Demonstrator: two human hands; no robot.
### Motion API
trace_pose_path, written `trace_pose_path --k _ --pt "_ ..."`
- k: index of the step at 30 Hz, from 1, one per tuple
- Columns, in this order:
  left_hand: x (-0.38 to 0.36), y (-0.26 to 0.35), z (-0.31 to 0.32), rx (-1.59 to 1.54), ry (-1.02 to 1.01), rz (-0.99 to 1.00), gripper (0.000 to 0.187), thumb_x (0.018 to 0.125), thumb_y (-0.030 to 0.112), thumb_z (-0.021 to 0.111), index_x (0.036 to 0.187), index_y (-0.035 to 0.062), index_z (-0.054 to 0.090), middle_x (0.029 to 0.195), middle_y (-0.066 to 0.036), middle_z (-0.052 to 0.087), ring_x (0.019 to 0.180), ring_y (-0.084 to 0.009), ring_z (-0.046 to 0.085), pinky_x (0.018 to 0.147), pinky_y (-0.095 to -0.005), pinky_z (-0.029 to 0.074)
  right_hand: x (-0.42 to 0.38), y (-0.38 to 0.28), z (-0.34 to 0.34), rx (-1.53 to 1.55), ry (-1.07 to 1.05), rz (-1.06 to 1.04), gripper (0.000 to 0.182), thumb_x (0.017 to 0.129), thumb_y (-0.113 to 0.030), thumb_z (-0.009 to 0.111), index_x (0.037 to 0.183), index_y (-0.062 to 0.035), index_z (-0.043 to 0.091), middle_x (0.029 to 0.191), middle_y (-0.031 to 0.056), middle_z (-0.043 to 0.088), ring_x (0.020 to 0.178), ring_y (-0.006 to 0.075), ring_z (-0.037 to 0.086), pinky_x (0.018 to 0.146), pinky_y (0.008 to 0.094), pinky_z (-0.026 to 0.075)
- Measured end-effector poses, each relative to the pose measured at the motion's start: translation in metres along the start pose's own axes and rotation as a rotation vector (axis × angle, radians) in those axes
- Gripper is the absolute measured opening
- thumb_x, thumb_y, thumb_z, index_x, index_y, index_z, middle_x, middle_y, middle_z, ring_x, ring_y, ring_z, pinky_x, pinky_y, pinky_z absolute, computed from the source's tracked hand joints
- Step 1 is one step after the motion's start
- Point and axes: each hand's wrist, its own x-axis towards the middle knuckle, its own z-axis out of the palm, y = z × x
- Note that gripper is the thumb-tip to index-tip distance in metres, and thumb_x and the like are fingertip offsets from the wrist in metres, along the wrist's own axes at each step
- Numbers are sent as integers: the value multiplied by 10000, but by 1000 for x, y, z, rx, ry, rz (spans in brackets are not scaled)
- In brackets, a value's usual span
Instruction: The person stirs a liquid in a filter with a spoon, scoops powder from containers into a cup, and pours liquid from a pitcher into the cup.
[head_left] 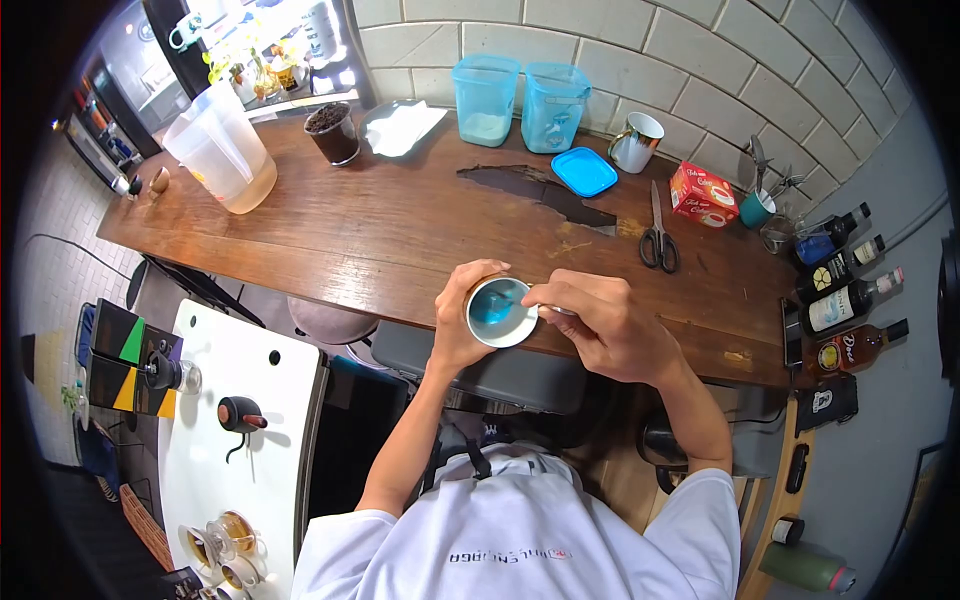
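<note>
My left hand [458, 318] is wrapped round a white cup [514, 332], held above the front edge of the wooden counter [380, 235]. Inside the cup lies some bright blue liquid [490, 308]. Over the cup's right rim, my right hand [605, 320] pinches a thin spoon [562, 311] that dips into the cup. Its bowl cannot be made out in the blue. Beyond my right hand, black-handled scissors [658, 240] lie on the counter. A blue lid [584, 172] lies farther back.
Along the wall stand two blue containers [486, 100], a mug [637, 143] and a red box [703, 194]. Several bottles [838, 305] line the right side. A plastic pitcher [220, 150] and a cup of dark grounds [333, 134] stand left. A white table [255, 410] is lower left.
</note>
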Motion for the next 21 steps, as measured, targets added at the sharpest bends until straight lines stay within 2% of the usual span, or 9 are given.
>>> trace_pose_path --k 2,6,8,11,14,21 --pt "0 0 0 -1 0 4 694 585 83 910 1197 44 586 1153 -140 676 1079 -292 649 915 -379 532 0 2 -1 11 -48 -12 231 847 57 660 1065 -17 647 853 123 637 673 296 595 592 399 462" --pt "0 0 0 0 6 16 690 586 85 910 1194 46 587 1150 -137 678 1080 -293 647 915 -381 532 2 0 -5 -36 -13 -27 218 852 50 659 1061 -13 645 819 124 609 676 299 589 595 410 455" --pt "1 0 1 7 5 16 689 586 86 911 1193 47 587 1149 -134 679 1079 -294 648 915 -382 533 4 -4 -10 -59 -134 -17 279 785 42 685 1045 0 594 883 143 611 790 344 634 669 431 495" --pt "2 3 0 -3 1 20 694 585 100 917 1194 51 587 1150 -130 681 1076 -295 648 909 -386 537 6 -3 -4 14 -121 -75 249 810 64 666 1045 -14 645 800 129 584 696 307 589 607 416 456" --pt "2 5 -1 -3 -9 10 701 584 113 923 1197 57 586 1154 -126 682 1074 -296 648 904 -392 541 6 -2 -2 36 -99 -74 293 774 85 671 1049 -13 649 804 132 585 697 314 590 613 417 460" --pt "3 4 -1 1 -11 11 707 581 116 925 1199 62 585 1150 -128 681 1077 -296 646 904 -390 541 7 -4 1 71 -114 -56 304 778 95 677 1060 -19 659 819 140 601 688 311 600 617 414 467"
